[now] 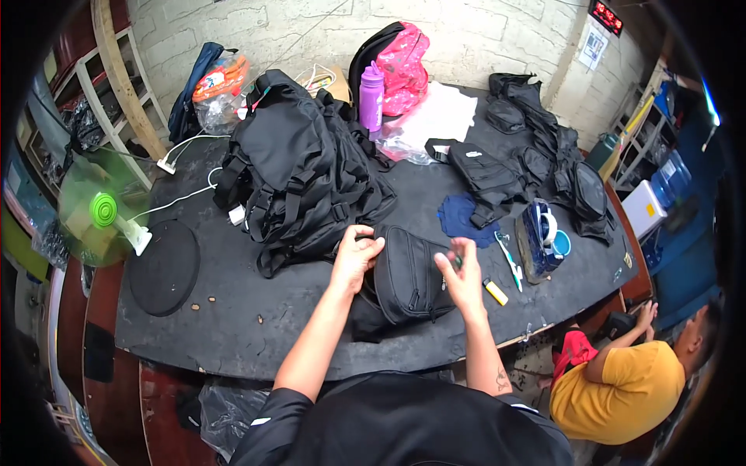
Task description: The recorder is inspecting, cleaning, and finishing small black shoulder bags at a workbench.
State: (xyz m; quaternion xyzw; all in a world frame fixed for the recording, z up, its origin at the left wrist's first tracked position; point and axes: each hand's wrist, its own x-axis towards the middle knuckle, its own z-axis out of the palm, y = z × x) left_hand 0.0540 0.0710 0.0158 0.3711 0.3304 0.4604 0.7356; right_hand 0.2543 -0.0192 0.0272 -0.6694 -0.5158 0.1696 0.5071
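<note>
A small black zippered bag stands on the dark table right in front of me, its zipper pulls hanging near the lower right. My left hand grips the bag's upper left edge between thumb and fingers. On the other side, my right hand is beside the bag's right edge, thumb and fingers apart and slightly blurred, with nothing visible in it. Behind my left hand rises a pile of large black backpacks. A yellow lighter lies just right of my right hand.
Beyond my right hand are a dark blue cloth, a toothbrush and a tape dispenser. More black bags lie at the back right. A purple bottle stands behind. A green fan is at left; a person in yellow sits at right.
</note>
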